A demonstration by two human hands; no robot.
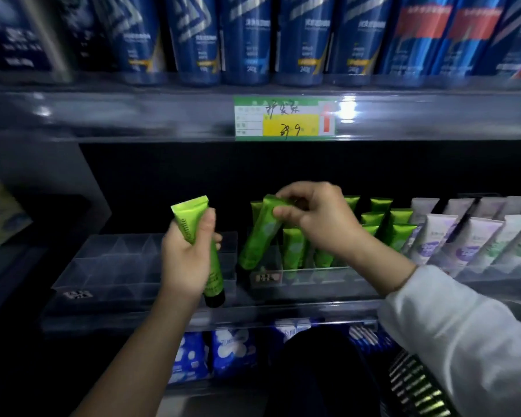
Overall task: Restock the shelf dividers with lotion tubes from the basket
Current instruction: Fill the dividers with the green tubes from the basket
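While the right hand [310, 218] pinches the crimped top of a green lotion tube [257, 239] between thumb and fingertips, that tube leans with its long axis tilted: crimp up and to the right, cap end down and to the left, at the near left corner of the green divider tray [313, 275]; the cells lie below the grip, so I judge the coming move to be a turn upright and a push down into a free cell, though which cell is free I cannot tell; the left hand [184, 260] has its grip clamped round the middle of a second green tube [190, 212], held nearly upright, crimp up and black cap down, in front of the empty divider tray [118, 260] on the left; this hand is the nearer to those vacant cells; on the second tube a partly covered word seems to end in "omile"; the rest of its print is too small; the price tag [283, 120] on the shelf edge above carries blurred handwriting and a "9" on its yellow field; the blue tubes [250, 40] on the upper shelf show "240g"; the pale purple tubes [475, 236] to the right bear labels I cannot read
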